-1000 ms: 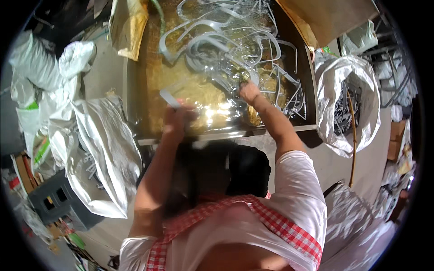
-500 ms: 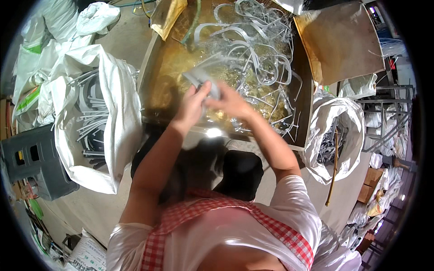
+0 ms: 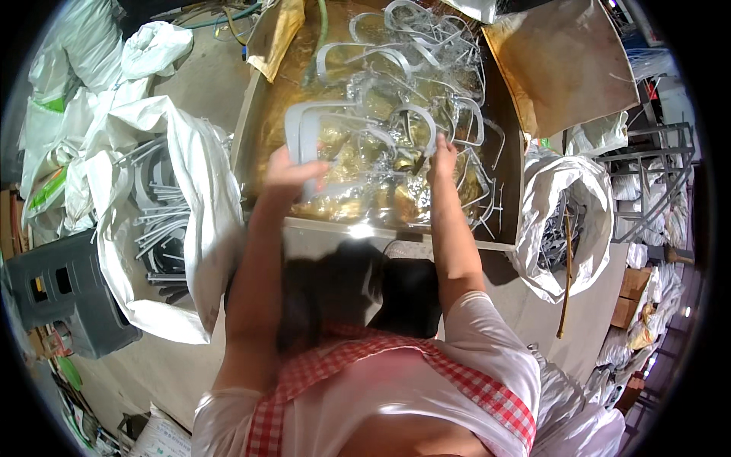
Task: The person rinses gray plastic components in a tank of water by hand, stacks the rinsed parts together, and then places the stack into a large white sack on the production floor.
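My left hand (image 3: 288,174) is closed around a couple of grey curved plastic strips (image 3: 293,126), lifted above the near left part of a water-filled basin (image 3: 487,244). The strips are bent into a broad U and are somewhat blurred. Over on the right of the water, my right hand (image 3: 444,158) pinches the end of another grey curved strip (image 3: 428,126). More curved and tangled grey strips (image 3: 396,55) lie in the rippling water, mostly towards the far right. Below the surface, reflections hide much of what is there.
A white woven sack (image 3: 209,251) holding grey strips stands left of the basin. Another white sack (image 3: 594,179), with dark grey pieces and a thin stick (image 3: 566,282), is on the right. A brown board (image 3: 567,68) leans at the right rim; a grey plastic stool (image 3: 84,293) sits far left.
My hands were close together over the water and have moved apart. The left went left with grey strips; the right went right onto another strip.
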Demonstrator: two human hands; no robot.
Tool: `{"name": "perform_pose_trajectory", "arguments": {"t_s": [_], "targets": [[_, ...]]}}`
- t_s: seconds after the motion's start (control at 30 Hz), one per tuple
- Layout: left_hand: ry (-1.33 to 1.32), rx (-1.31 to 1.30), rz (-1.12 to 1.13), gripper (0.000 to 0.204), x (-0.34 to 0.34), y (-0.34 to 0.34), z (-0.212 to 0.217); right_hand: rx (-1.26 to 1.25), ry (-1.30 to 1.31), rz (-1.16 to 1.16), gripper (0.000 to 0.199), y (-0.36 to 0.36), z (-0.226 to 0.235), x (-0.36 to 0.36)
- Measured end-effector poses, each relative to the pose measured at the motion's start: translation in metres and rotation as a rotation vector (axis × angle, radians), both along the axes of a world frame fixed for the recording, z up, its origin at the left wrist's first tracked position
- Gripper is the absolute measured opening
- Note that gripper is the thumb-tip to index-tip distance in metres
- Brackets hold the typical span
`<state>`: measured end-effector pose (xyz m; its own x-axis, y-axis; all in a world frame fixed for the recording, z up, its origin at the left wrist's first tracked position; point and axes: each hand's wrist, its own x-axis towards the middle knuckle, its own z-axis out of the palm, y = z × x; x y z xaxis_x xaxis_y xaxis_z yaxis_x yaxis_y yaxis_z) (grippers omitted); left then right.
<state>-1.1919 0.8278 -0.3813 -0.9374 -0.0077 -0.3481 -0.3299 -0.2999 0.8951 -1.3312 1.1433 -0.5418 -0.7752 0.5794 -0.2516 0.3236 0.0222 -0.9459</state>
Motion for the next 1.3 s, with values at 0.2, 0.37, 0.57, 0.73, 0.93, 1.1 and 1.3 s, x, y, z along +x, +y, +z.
{"name": "perform_pose_trajectory", "arguments": {"t_s": [0.2, 0.37, 0.57, 0.73, 0.93, 1.1, 1.3], "targets": [[-0.051, -0.224, -0.069, 0.035, 0.002, -0.011, 0.006, 0.132, 0.231, 0.456, 0.026, -0.004, -0.008, -0.006], [-0.093, -0.283, -0.174, 0.032, 0.015, -0.023, 0.005, 0.095, -0.508, 1.328, 0.025, -0.086, 0.076, 0.004], [-0.049, -0.135, -0.259, 0.036, 0.019, -0.028, 0.020, -0.282, -0.216, 1.130, 0.046, -0.081, -0.039, 0.020], [-0.087, -0.216, -0.236, 0.032, 0.023, -0.033, 0.032, -0.211, -0.181, 0.411, 0.057, -0.086, -0.016, 0.021], [-0.083, -0.268, -0.204, 0.027, 0.029, -0.037, 0.032, -0.708, 0.005, -0.110, 0.082, -0.075, 0.043, -0.021], [-0.094, -0.213, -0.172, 0.028, 0.030, -0.042, 0.037, -1.065, 0.243, -0.496, 0.081, -0.047, 0.058, -0.056], [-0.111, -0.358, -0.155, 0.027, 0.015, -0.015, 0.018, -1.326, 0.471, -0.361, 0.051, -0.015, 0.056, -0.067]]}}
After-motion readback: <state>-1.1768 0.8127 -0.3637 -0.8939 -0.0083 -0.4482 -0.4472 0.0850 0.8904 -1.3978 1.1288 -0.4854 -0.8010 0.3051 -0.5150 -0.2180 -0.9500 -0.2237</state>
